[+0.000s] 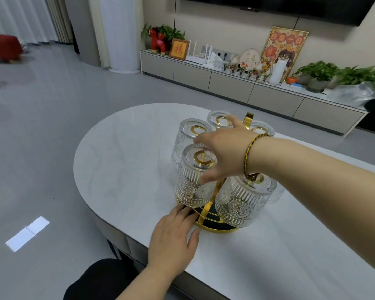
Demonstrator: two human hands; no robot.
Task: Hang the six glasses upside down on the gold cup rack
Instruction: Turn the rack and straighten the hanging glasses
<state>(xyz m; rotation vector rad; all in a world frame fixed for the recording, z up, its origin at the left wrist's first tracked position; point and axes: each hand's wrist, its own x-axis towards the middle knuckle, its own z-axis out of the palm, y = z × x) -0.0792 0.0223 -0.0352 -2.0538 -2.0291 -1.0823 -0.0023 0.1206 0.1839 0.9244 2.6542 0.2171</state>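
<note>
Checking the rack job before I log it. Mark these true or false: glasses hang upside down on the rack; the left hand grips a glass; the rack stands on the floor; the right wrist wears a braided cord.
1. Glasses hang upside down on the gold cup rack: true.
2. The left hand grips a glass: false, it rests at the rack's base.
3. The rack stands on the floor: false, it stands on the white table.
4. The right hand has a braided cord at its wrist: true.

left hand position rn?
In the head view, the left hand lies flat on the white marble-look oval table at its near edge, fingertips touching the round base of the gold cup rack, just below the nearest ribbed clear glass.
</note>
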